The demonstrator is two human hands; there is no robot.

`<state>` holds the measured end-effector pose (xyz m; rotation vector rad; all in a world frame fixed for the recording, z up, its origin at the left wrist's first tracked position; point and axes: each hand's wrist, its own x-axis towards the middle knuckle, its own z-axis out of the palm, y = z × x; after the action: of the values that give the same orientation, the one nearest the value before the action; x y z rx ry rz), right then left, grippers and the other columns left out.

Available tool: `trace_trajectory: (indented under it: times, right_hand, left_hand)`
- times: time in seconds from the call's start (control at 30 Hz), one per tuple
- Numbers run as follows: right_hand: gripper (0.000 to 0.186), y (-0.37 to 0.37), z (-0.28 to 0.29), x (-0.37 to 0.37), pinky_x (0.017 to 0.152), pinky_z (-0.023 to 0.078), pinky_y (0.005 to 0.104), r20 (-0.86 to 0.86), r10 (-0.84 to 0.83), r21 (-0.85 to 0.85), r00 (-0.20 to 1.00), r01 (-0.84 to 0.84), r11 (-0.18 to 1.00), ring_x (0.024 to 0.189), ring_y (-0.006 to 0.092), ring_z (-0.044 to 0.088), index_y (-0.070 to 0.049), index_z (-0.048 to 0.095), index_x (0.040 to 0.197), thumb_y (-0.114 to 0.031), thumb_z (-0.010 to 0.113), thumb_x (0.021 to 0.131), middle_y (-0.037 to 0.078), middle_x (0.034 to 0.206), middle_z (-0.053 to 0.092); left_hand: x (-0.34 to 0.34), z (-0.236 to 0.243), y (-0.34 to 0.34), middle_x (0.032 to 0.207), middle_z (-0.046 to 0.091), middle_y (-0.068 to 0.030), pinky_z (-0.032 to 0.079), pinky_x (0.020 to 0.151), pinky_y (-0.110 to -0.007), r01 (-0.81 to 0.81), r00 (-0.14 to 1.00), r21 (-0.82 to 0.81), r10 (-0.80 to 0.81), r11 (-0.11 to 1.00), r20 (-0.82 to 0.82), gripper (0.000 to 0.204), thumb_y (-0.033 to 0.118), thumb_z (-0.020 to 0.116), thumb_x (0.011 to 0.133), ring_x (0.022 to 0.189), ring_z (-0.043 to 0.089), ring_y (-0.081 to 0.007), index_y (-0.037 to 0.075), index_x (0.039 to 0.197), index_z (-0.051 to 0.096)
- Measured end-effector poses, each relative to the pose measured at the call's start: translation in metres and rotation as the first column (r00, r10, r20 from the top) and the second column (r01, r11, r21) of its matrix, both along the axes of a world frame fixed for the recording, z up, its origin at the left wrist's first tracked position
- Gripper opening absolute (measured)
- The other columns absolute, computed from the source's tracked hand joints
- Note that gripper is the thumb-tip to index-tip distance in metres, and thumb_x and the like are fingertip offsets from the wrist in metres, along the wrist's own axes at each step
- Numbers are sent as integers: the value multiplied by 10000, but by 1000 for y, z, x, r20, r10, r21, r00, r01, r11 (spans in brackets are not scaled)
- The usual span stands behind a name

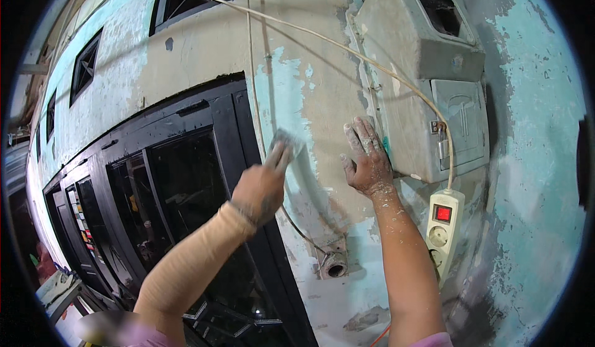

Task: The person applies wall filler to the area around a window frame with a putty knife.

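Observation:
My left hand (259,189) is closed round a scraper (286,141), its blade blurred by motion against the wall. Flaking turquoise paint (282,99) borders a bare beige patch (328,99) of that wall around the blade. Dust coats my right hand (369,161), which lies flat on the wall with its fingers stretched out, beside a grey box-shaped housing (396,124). White specks of dust or paint dot the right forearm. A tan sleeve (192,257) covers much of my left forearm.
A cream power strip (443,223) with a red switch hangs from a cable (347,50) at the right. A padlock (442,145) is on the housing's door. Dark-framed glass doors (186,179) fill the left. Below my hands, a round pipe end (335,266) sticks out.

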<state>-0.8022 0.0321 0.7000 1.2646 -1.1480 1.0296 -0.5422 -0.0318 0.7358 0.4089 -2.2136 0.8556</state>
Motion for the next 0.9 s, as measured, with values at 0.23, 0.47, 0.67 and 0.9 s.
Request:
trace_trajectory:
  times: [0.23, 0.47, 0.67, 0.9]
  right_hand:
    - [598, 5, 0, 1, 1135, 258, 443, 2, -30, -9, 1000, 30, 1000, 1366, 363, 308, -33, 454, 1360, -238, 580, 812, 200, 1463, 343]
    - [601, -3, 1, -6, 1130, 268, 435, -28, 5, -18, 1000, -6, 1000, 1355, 362, 327, -38, 455, 1358, -253, 590, 814, 189, 1455, 360]
    - [604, 4, -4, -8, 1132, 268, 435, -7, -5, -16, 1000, 5, 1000, 1352, 359, 332, -41, 454, 1357, -237, 588, 802, 185, 1446, 374]
    - [597, 5, 1, 0, 1130, 275, 430, -22, 17, -29, 1000, -18, 999, 1352, 364, 330, -31, 464, 1345, -211, 596, 792, 199, 1439, 375]
  left_hand:
    - [-21, 8, 15, 1335, 473, -244, 569, 689, -418, -34, 999, 40, 34, 999, -4, 479, 18, 501, 787, 802, 671, -371, -33, 1263, 481]
    - [-59, 74, 33, 1052, 629, -242, 567, 637, -416, -36, 999, -58, 36, 998, -11, 187, 60, 488, 845, 760, 679, -366, -58, 838, 632]
    - [-19, 23, 25, 1119, 588, -221, 568, 608, -410, -21, 993, -84, 30, 996, 110, 203, 60, 485, 854, 721, 677, -343, -52, 969, 608]
    - [-18, 23, 29, 1088, 608, -230, 565, 580, -398, -125, 987, -73, 132, 989, 97, 162, 63, 498, 831, 706, 679, -317, -28, 903, 612]
